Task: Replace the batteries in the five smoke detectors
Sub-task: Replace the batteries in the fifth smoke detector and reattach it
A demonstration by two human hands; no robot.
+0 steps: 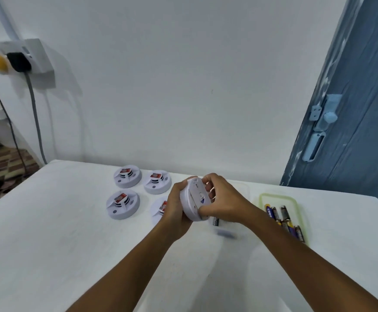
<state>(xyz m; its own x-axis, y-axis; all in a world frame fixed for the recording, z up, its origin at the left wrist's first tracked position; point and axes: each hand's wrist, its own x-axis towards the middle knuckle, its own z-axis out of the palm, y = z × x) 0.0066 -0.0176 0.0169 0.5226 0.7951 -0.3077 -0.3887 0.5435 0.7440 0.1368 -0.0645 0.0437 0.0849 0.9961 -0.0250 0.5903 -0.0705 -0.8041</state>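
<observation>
Hands are wrapped around one smoke detector [193, 200], held tilted above the table [48, 221]: the left hand [175, 204] grips its rim, the right hand [223, 199] curls over its back. Four detectors [123, 204] lie to the left, batteries [283, 218] in a tray [296, 204] to the right. A blurred battery [226, 234] below could be lost off the table if left rolling.
</observation>
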